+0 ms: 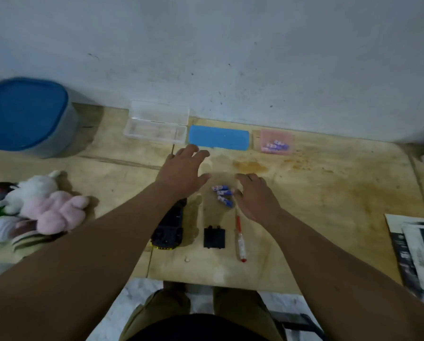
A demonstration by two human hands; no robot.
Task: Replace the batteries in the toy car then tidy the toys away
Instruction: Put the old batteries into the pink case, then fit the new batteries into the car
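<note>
The black toy car lies upside down on the wooden table, partly under my left forearm. Its black battery cover lies to the right of it. Three blue and white batteries lie loose between my hands. My left hand hovers palm down with fingers spread, holding nothing, beyond the car. My right hand is also spread and empty, its fingers just right of the batteries. A red-handled screwdriver lies below my right hand. A pink tray by the wall holds more batteries.
A clear open plastic case and a blue pad sit along the wall. A blue-lidded bin stands at the far left. Plush toys lie piled at the left edge. Papers lie at the right.
</note>
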